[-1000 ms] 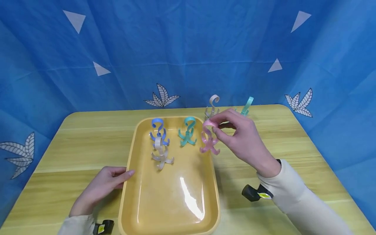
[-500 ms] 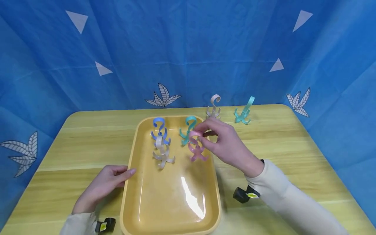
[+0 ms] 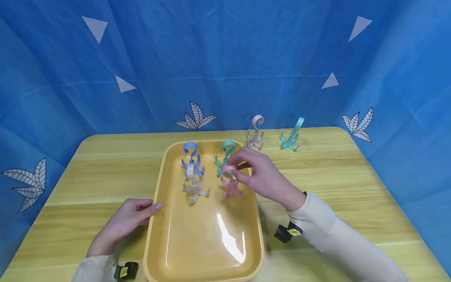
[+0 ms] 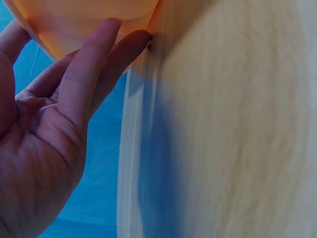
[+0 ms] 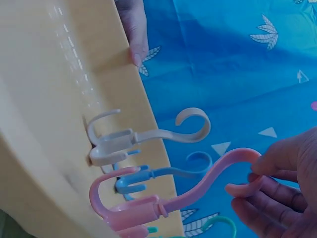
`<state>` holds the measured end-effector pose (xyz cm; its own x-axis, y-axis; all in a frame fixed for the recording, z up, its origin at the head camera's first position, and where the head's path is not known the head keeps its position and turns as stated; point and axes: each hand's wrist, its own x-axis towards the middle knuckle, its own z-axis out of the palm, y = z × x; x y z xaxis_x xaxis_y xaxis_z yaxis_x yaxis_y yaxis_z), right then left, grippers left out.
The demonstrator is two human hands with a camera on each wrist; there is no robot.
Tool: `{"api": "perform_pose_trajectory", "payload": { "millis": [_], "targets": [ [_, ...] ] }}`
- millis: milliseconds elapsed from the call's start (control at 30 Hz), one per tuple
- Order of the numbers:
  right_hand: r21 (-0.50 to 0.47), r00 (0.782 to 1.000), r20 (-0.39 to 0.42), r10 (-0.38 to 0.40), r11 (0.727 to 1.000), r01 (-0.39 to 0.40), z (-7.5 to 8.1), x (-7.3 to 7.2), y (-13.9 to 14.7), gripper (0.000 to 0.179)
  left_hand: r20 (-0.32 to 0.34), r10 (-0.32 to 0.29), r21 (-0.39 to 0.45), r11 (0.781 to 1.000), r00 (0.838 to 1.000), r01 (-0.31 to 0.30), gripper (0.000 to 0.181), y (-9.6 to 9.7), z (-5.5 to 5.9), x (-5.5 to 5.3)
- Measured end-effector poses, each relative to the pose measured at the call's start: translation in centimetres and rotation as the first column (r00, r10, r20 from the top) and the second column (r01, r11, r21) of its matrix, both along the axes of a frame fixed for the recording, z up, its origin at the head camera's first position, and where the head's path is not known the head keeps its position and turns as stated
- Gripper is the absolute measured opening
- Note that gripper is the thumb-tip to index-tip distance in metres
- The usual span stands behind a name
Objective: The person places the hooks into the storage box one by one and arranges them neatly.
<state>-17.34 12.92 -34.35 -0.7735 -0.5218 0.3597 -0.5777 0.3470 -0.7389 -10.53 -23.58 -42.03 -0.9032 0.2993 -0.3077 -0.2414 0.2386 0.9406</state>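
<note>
My right hand [image 3: 262, 174] pinches the curled top of a pink four-pronged hanging hook [image 3: 232, 188]. The hook stands upright inside the yellow tray [image 3: 197, 246], prongs low by the tray floor. My left hand [image 3: 127, 219] grips the tray's left rim, thumb over the edge and fingers against the outer wall. Also standing in the tray are a blue hook [image 3: 190, 145], a beige hook [image 3: 194, 189] in front of it, and a green hook [image 3: 229, 143], partly hidden behind my right fingers. The right wrist view shows the pink hook [image 5: 193, 196] hanging from thumb and fingertips.
Behind the tray's back right corner, a greyish-white hook [image 3: 255, 140] and another green hook [image 3: 290, 141] stand on the wooden table [image 3: 105, 168]. A blue cloth [image 3: 225, 58] with white triangles and leaf prints encloses the back and sides.
My right hand has carried the pink hook left and down, from over the tray's right rim to inside it, in front of the green one. My left hand stays at the rim.
</note>
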Motion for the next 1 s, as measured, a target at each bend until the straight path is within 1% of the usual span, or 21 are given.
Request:
{"api": "perform_pose_trajectory", "payload": {
  "millis": [233, 467, 533, 667, 767, 1000],
  "targets": [
    [0.047, 1.000, 0.023, 0.002, 0.999, -0.003, -0.6, 0.0, -0.2, 0.019, 0.009, 0.005, 0.000, 1.000, 1.000, -0.005, 0.052, -0.1, -0.1, -0.1],
    [0.070, 0.999, 0.037, -0.011, 0.997, 0.008, -1.0, 0.3, -0.2, 0.023, -0.004, 0.017, -0.014, 1.000, 1.000, -0.017, 0.052, 0.0, -0.1, -0.1],
    [0.078, 1.000, 0.027, -0.009, 0.997, 0.007, -1.1, 0.4, -0.1, 0.023, -0.007, 0.018, -0.015, 1.000, 1.000, -0.018, 0.051, 0.1, -0.1, 0.0],
    [0.107, 0.999, -0.037, -0.002, 0.994, 0.006, -1.2, 0.5, 0.2, 0.021, -0.009, 0.019, -0.010, 1.000, 1.000, -0.019, 0.050, 0.1, -0.1, 0.0],
    [0.114, 0.997, -0.074, -0.012, 0.993, 0.020, -1.4, 0.5, 0.4, 0.020, -0.009, 0.021, -0.011, 1.000, 1.000, -0.021, 0.049, 0.1, 0.0, 0.0],
    [0.091, 0.995, -0.087, -0.049, 0.994, 0.057, -1.3, 0.3, 0.6, 0.019, 0.004, 0.027, -0.015, 1.000, 1.000, -0.027, 0.050, 0.1, -0.1, 0.0]
  ]
}}
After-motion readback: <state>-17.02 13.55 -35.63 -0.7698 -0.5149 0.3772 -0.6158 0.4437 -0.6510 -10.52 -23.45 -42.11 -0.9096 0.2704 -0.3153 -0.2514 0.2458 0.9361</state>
